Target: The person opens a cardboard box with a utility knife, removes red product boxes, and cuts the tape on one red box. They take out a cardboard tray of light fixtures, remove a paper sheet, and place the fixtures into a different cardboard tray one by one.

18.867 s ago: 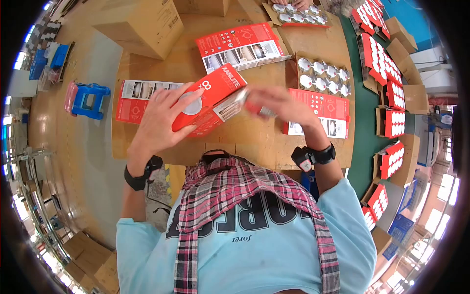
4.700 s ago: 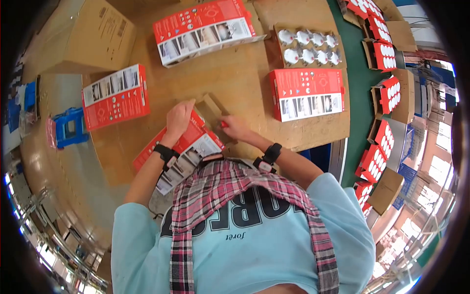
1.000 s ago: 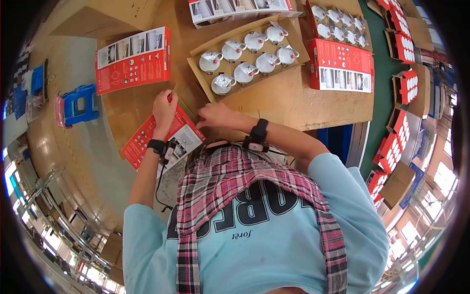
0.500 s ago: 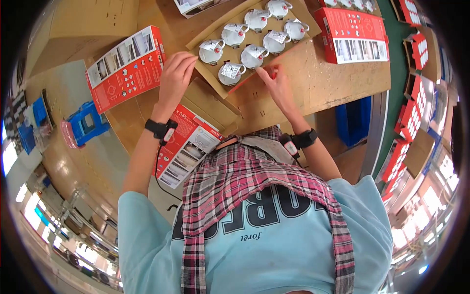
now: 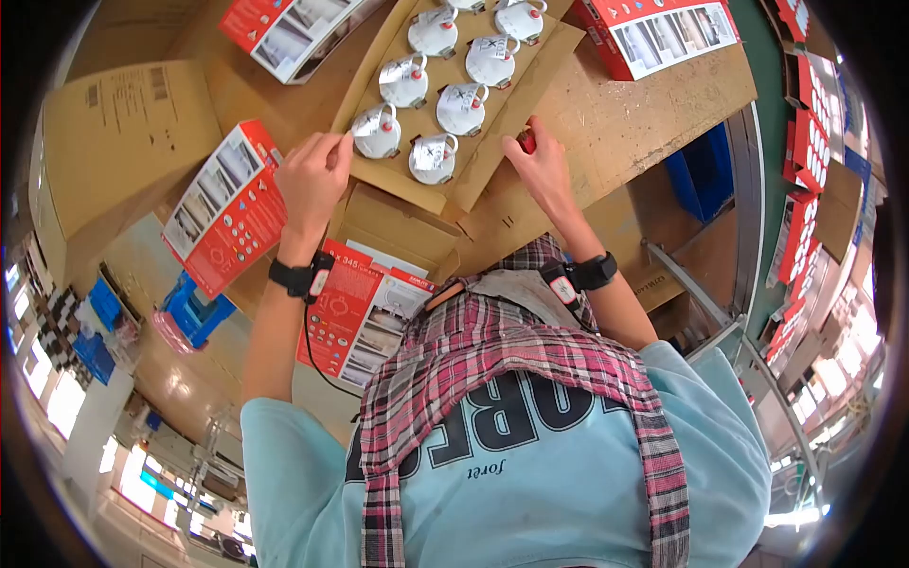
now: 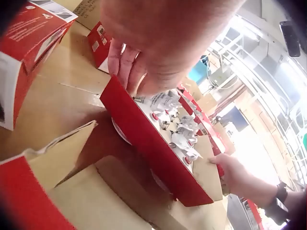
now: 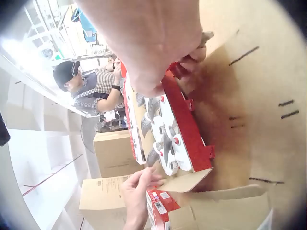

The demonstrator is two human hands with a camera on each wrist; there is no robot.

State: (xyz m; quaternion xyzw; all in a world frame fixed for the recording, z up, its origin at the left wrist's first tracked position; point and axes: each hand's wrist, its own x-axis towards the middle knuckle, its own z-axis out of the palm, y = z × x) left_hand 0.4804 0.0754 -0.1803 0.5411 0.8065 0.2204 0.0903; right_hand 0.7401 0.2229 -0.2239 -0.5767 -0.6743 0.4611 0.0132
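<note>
An open cardboard tray [image 5: 516, 104] holds several white spotlights [image 5: 433, 156] with coiled leads and red connectors. My left hand [image 5: 312, 185] grips its left edge, fingertips over the rim. On the opposite edge my right hand [image 5: 542, 175] holds on with the thumb inside. A small red object [image 7: 178, 70] is tucked in the right fingers; I cannot tell what it is. Red outer walls [image 6: 153, 148] of the tray show in the left wrist view. Between tray and waist lies a red printed carton [image 5: 346, 293], its brown end flaps [image 5: 398, 227] standing open toward the tray.
Another red carton [image 5: 232, 208] lies left, with more at the back left [image 5: 294, 38] and back right [image 5: 653, 38]. A large brown box [image 5: 133, 142] stands far left. The table edge [image 5: 701, 118] runs along the right; another person [image 7: 98, 86] is across the table.
Earlier my hands were at the red carton by my waist; now they grip opposite sides of the spotlight tray. The carton's end flaps have come into view, and the head view has swung round.
</note>
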